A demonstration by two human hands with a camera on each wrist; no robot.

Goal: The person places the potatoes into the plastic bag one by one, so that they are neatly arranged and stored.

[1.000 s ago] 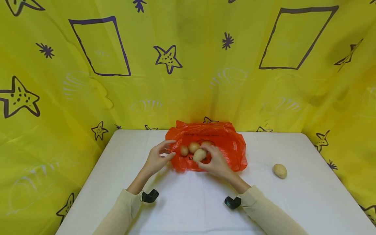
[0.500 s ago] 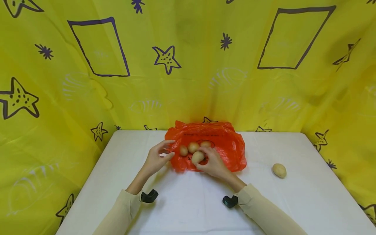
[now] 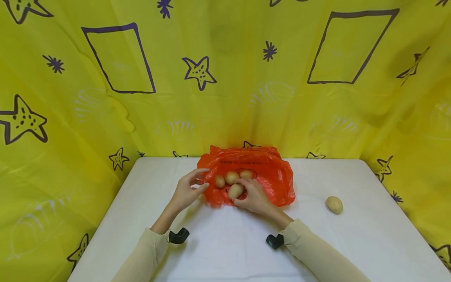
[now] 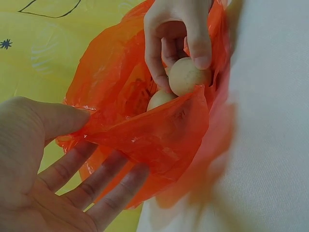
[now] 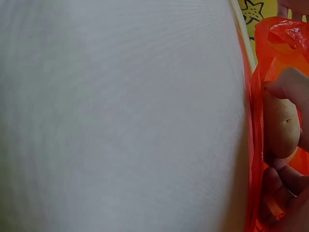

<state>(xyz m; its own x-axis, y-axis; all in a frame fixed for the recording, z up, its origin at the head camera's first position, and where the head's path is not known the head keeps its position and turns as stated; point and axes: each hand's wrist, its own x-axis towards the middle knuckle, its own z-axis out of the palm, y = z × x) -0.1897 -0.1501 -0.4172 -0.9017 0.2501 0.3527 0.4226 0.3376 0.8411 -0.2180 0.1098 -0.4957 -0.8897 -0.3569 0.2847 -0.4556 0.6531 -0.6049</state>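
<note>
A thin red plastic bag lies open at the back middle of the table, with several potatoes inside. My right hand grips a pale potato between thumb and fingers, low within the bag's mouth. Just behind it rest a small potato, a rounder potato and another potato. At the bag's left side my left hand pinches the bag's edge by the thumb, its other fingers spread along the outside in the left wrist view. One more potato lies alone on the table at right.
A white cloth covers the table. Yellow curtains with star drawings stand behind and at both sides, close to the bag's back. Black devices sit at the left wrist and the right wrist.
My right hand has moved slightly left and down with its potato, uncovering more of the potato behind. My left hand stays at the bag's edge.
</note>
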